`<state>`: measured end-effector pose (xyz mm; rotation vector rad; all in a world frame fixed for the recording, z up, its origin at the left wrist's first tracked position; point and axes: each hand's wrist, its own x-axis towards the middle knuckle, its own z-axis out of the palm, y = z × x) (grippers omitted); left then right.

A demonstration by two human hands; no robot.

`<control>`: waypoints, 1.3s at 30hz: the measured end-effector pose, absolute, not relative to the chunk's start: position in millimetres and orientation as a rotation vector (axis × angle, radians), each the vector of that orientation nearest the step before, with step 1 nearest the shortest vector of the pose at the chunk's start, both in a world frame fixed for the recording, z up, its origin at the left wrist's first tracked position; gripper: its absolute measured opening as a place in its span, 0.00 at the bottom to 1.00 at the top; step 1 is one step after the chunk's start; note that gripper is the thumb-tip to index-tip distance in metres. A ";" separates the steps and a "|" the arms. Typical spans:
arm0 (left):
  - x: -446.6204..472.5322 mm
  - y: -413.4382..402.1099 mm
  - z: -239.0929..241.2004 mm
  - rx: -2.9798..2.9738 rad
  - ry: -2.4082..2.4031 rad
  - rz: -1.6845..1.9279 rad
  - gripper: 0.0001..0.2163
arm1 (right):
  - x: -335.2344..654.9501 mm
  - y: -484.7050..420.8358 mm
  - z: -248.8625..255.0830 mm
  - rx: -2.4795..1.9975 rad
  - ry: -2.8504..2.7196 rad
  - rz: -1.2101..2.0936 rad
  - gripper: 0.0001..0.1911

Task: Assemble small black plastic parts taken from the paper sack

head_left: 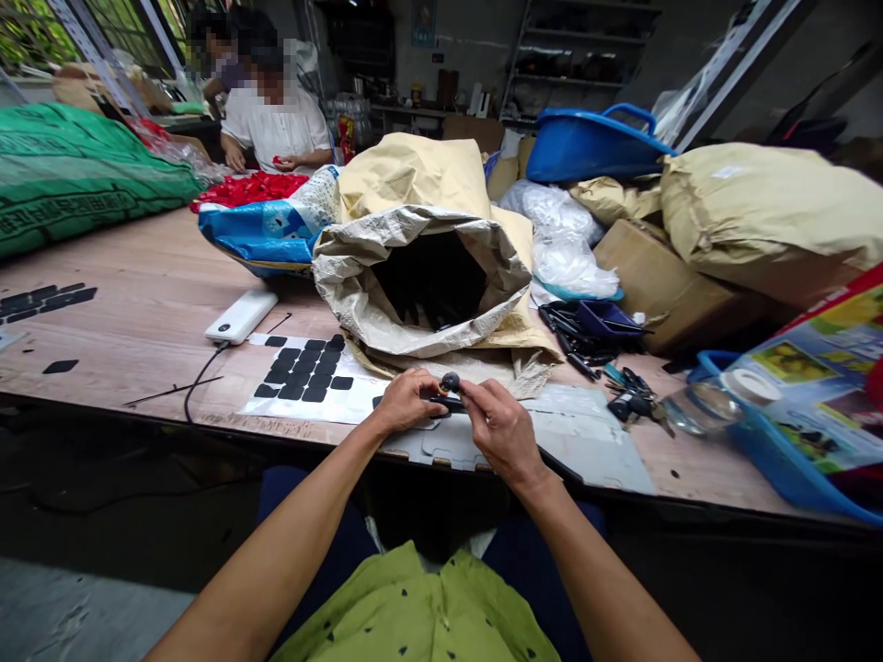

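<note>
Both hands meet at the table's front edge over a grey backing sheet (586, 450). My left hand (407, 402) is closed around a small black part (447, 401). My right hand (500, 428) pinches the same black part from the other side, with a small round black knob (450, 381) at its fingertips. Just left of the hands lies a white sheet of black adhesive pads (303, 375). Behind them an open paper sack (431, 280) shows more black parts inside.
A white power bank (241, 316) with a black cable lies at the left. Black clips and keys (593, 336) sit to the right, beside a blue basket (779, 460) with a tape roll. Across the table a person handles red pieces (252, 188). Sacks and boxes crowd the back.
</note>
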<state>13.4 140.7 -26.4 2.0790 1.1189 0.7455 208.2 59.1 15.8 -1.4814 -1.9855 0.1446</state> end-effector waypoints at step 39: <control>16.3 134.7 -11.8 2.186 1.170 0.676 0.11 | 264.3 94.8 -31.5 -1.765 -1.896 -0.177 0.12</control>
